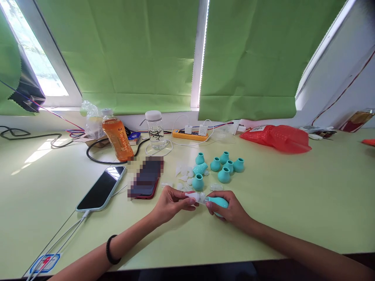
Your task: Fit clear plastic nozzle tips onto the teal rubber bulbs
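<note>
My right hand (230,208) is wrapped round a teal squeeze bulb (219,202), its neck pointing left. Between the fingertips of my left hand (172,203) is a translucent white nozzle (191,195) with a clear tube-like part behind it. Nozzle and bulb meet in one line; whether they are fully joined I cannot tell. Just beyond my hands stands a teal bulb (198,182) with its mouth up. Several more teal bulbs (224,175) stand to its right and behind it. Small whitish translucent pieces (184,171) lie loose left of them, and a clear piece (216,187) lies close by.
Left of my hands lie a dark red phone (150,191) and a charging phone (101,189) with white cables. Behind stand an orange drink bottle (117,136), a clear lidded bottle (155,130) and a yellow power strip (190,135). A red plastic bag (277,138) lies back right.
</note>
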`<state>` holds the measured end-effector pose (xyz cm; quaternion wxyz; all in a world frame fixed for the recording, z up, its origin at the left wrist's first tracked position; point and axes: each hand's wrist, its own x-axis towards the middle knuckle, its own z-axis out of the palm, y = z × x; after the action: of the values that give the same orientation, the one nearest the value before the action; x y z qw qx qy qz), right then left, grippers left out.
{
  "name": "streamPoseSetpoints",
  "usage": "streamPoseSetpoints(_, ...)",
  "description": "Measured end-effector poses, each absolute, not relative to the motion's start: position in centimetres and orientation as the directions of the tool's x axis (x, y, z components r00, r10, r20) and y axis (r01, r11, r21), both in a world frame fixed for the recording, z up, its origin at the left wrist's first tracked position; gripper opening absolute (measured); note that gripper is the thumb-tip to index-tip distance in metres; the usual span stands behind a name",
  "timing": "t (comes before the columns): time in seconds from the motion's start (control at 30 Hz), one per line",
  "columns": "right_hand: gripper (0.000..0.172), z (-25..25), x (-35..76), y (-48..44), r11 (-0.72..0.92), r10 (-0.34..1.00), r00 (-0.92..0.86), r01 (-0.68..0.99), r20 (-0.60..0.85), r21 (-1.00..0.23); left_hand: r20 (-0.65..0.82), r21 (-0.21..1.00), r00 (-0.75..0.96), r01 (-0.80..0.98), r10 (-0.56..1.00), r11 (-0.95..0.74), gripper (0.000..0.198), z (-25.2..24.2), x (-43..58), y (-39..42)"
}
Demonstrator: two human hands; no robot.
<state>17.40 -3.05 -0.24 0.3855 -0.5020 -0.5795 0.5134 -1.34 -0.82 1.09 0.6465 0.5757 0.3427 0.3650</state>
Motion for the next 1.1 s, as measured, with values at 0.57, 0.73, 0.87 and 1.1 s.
streamPoseSetpoints(0.57,0.026,0.45,17.87,-2.92,0.06,0.958,-0.286,0.313,-0.033,-0.948,-0.034,0.999,0.566,0.006,0.824,0.037,0.021,1.18,-1.71,-0.63)
streamPoseSetpoints(0.73,0.03,0.54,17.71,-2.95,0.054,0.968,-0.25,0.332,-0.032,-0.942,-0.011,0.999,0.555,0.038,0.832,-0.012,0.02,1.22,-1.71,-0.58)
streamPoseSetpoints(0.87,0.03,0.31,17.64,-2.87,0.018,0.971,-0.232,0.322,-0.06,-0.947,0.01,0.998,0.544,0.047,0.839,-0.042,0.02,0.99,-1.68,-0.49)
streamPoseSetpoints(1.1,0.03,0.23,17.63,-2.8,0.028,0.966,-0.254,0.292,-0.05,-0.956,0.019,0.996,0.544,0.062,0.839,-0.063,0.021,0.55,-1.81,-0.32)
